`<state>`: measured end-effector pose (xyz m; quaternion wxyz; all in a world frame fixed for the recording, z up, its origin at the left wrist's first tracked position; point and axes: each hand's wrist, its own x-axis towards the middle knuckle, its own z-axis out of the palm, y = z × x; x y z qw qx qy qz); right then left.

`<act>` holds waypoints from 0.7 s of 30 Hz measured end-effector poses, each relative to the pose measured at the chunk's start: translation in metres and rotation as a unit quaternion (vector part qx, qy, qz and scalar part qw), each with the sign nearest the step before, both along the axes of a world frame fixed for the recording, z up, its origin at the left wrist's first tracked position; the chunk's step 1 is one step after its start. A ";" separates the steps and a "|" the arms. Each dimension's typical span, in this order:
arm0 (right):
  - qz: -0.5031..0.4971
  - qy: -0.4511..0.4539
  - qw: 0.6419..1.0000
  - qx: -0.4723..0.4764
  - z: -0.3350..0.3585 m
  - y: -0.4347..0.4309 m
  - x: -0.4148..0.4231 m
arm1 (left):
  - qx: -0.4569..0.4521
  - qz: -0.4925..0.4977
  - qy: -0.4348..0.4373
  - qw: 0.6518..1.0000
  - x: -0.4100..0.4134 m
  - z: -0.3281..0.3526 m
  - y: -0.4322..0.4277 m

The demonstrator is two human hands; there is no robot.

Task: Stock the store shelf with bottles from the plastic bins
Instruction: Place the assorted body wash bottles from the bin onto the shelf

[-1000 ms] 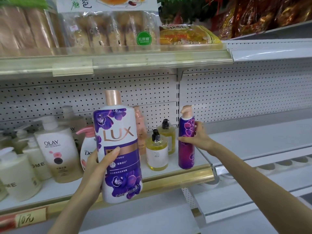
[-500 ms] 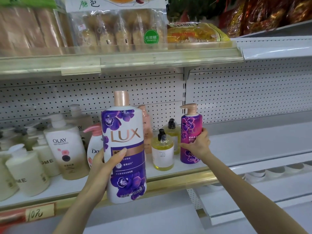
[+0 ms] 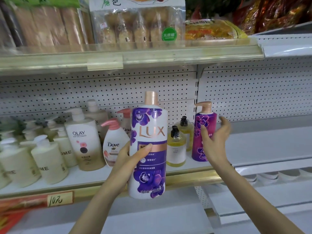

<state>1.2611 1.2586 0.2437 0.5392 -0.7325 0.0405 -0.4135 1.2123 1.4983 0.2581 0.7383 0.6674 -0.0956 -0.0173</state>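
Observation:
My left hand (image 3: pixel 130 159) grips a tall white and purple LUX bottle (image 3: pixel 149 146) upright in front of the shelf edge (image 3: pixel 194 179), thumb across its label. A slim purple pump bottle (image 3: pixel 203 132) stands on the shelf at the right end of the row. My right hand (image 3: pixel 213 141) hovers just in front of and to the right of it with fingers spread, seemingly off the bottle. Two yellow pump bottles (image 3: pixel 176 149) stand between the LUX bottle and the purple one.
Left of the LUX bottle stand Dove (image 3: pixel 114 144), OLAY (image 3: pixel 84 141) and several cream pump bottles (image 3: pixel 49 161). Bread packs (image 3: pixel 136 26) fill the shelf above. The white shelf section (image 3: pixel 270 144) to the right is bare. A "10元" price tag (image 3: pixel 59 199) hangs on the rail.
The purple pump bottle was set upright on the shelf and turned to face front. My right hand has let go of it and opened. The LUX bottle stays held in my left hand.

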 end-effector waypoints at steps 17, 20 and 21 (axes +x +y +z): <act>0.243 0.058 0.950 0.187 0.018 0.025 -0.062 | 0.208 -0.162 -0.084 0.961 0.011 -0.029 -0.073; 0.208 0.054 0.961 0.177 0.016 0.005 -0.063 | 0.322 -0.170 -0.184 0.913 0.011 -0.027 -0.079; 0.195 0.055 0.964 0.171 0.016 -0.004 -0.062 | 0.377 -0.145 -0.233 0.885 0.013 -0.027 -0.078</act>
